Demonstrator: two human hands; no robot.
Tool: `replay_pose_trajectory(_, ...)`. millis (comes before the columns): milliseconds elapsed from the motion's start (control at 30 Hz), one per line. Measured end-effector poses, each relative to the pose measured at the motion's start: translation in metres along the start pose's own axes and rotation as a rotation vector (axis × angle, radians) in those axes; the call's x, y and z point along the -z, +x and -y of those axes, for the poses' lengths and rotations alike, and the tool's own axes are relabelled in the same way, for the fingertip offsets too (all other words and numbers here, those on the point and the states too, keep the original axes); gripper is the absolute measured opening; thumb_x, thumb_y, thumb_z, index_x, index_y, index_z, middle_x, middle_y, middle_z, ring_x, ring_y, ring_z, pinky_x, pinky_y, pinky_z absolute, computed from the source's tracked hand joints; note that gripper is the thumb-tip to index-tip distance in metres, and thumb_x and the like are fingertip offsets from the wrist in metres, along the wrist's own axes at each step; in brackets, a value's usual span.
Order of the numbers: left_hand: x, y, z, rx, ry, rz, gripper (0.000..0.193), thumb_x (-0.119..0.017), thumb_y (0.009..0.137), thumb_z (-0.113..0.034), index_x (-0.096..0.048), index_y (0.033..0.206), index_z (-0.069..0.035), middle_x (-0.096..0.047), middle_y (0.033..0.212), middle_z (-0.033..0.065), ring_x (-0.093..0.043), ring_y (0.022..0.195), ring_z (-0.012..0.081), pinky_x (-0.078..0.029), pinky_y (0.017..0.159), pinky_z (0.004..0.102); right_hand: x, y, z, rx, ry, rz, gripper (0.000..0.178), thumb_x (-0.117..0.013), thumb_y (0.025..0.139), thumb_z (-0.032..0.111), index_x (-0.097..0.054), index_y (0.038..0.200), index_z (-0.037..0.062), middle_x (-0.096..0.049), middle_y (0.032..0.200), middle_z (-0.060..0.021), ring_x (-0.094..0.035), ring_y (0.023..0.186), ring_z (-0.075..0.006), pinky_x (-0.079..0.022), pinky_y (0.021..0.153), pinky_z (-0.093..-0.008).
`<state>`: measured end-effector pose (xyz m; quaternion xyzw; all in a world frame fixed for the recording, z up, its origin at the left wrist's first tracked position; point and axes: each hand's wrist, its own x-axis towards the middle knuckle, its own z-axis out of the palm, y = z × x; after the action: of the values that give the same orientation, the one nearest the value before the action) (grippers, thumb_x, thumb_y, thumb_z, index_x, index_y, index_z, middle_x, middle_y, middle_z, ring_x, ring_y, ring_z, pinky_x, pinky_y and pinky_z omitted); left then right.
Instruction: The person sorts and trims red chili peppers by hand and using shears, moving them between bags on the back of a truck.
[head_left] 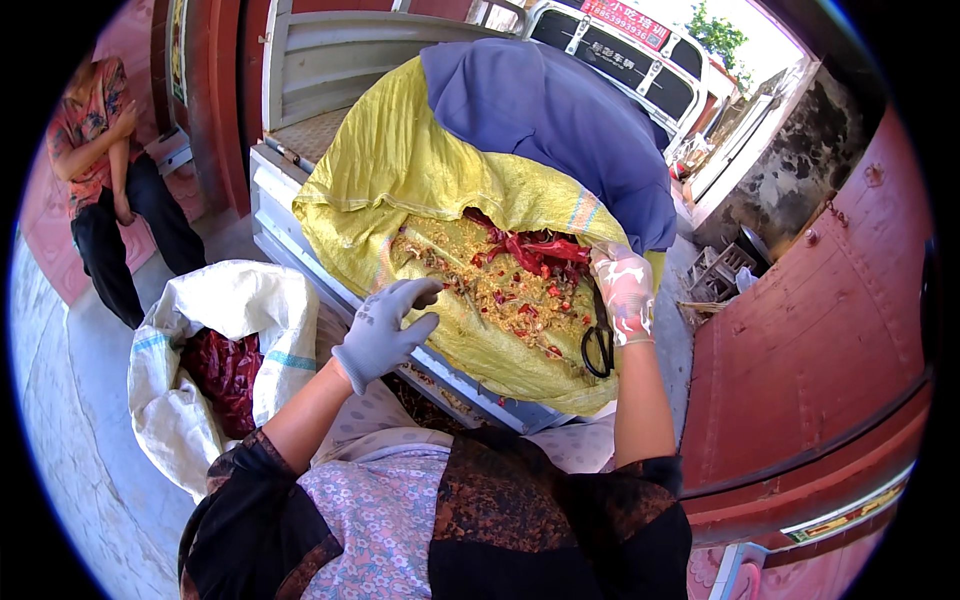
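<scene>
My left hand [385,333], in a grey glove, hovers over the near left edge of a yellow woven sack [375,165]. Its thumb and fingers are apart, with nothing between them. My right hand [626,292], in a pink and white patterned glove, is at the sack's right side, fingers curled beside dried red chillies [540,250]; what they grip is hidden. Black-handled scissors [598,350] are just below and left of that hand, partly covered. Yellow seeds and chilli scraps [500,300] lie spread over the sack.
At my left stands a white sack [225,285] holding dark red chillies [225,380]. A blue-grey cloth [550,110] covers the yellow sack's far part, on a truck bed [320,50]. A person [110,170] sits at far left. A red metal door [810,330] is on the right.
</scene>
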<state>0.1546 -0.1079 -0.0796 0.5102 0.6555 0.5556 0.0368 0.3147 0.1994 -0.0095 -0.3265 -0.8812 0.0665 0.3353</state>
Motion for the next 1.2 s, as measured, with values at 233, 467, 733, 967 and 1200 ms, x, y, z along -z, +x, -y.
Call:
replay_pose_trajectory(233, -0.001, 0.026, -0.049, -0.253, 0.169, 0.021, 0.057, -0.065, 0.077, -0.022, -0.044, 0.126, -0.003, -0.050, 0.119, 0.0165, -0.047, 0.112, 0.0327, -0.037, 0.095, 0.0385, 0.054, -0.040, 0.079, -0.035, 0.316, 0.285, 0.017, -0.062, 0.084, 0.015, -0.066, 0.092, 0.0002, -0.062, 0.068, -0.0018, -0.053, 0.055, -0.0065, -0.040, 0.047, -0.0224)
replay_pose_trajectory(467, -0.027, 0.039, -0.050, -0.079, -0.115, 0.263, 0.049, -0.066, 0.079, -0.023, -0.050, 0.118, 0.001, -0.058, 0.104, 0.0156, -0.057, 0.095, 0.0223, -0.044, 0.083, 0.0328, 0.043, -0.068, 0.111, 0.045, 0.546, 0.438, 0.017, -0.063, 0.083, 0.017, -0.066, 0.088, 0.0016, -0.062, 0.066, -0.0045, -0.056, 0.056, -0.0091, -0.044, 0.052, -0.0250)
replay_pose_trajectory(733, -0.038, 0.028, -0.042, 0.211, -0.532, 0.318, 0.035, -0.063, 0.085, -0.021, -0.058, 0.110, 0.003, -0.062, 0.088, 0.0032, -0.052, 0.079, 0.0063, -0.043, 0.073, 0.0232, 0.042, -0.074, 0.139, -0.304, 0.892, 0.605, 0.015, -0.064, 0.083, 0.014, -0.064, 0.088, 0.0002, -0.061, 0.063, -0.0039, -0.052, 0.047, -0.0073, -0.039, 0.042, -0.0201)
replay_pose_trajectory(967, -0.038, 0.027, -0.041, 0.198, -0.761, 0.343, 0.023, -0.058, 0.088, -0.012, -0.058, 0.107, 0.001, -0.055, 0.084, -0.0035, -0.045, 0.074, 0.0024, -0.038, 0.067, 0.0185, 0.032, -0.079, 0.134, -0.318, 1.074, 0.655, 0.015, -0.064, 0.083, 0.012, -0.064, 0.092, 0.0006, -0.061, 0.067, -0.0036, -0.053, 0.052, -0.0061, -0.039, 0.045, -0.0190)
replay_pose_trajectory(1200, -0.023, 0.027, -0.028, 0.163, -0.779, 0.487, 0.018, -0.056, 0.088, -0.012, -0.057, 0.103, -0.001, -0.053, 0.083, -0.0064, -0.044, 0.073, 0.0012, -0.037, 0.063, 0.0185, 0.015, -0.086, 0.130, 0.113, 0.862, 0.394, 0.013, -0.063, 0.083, 0.009, -0.066, 0.090, -0.0012, -0.065, 0.079, -0.0043, -0.058, 0.069, -0.0077, -0.042, 0.059, -0.0191)
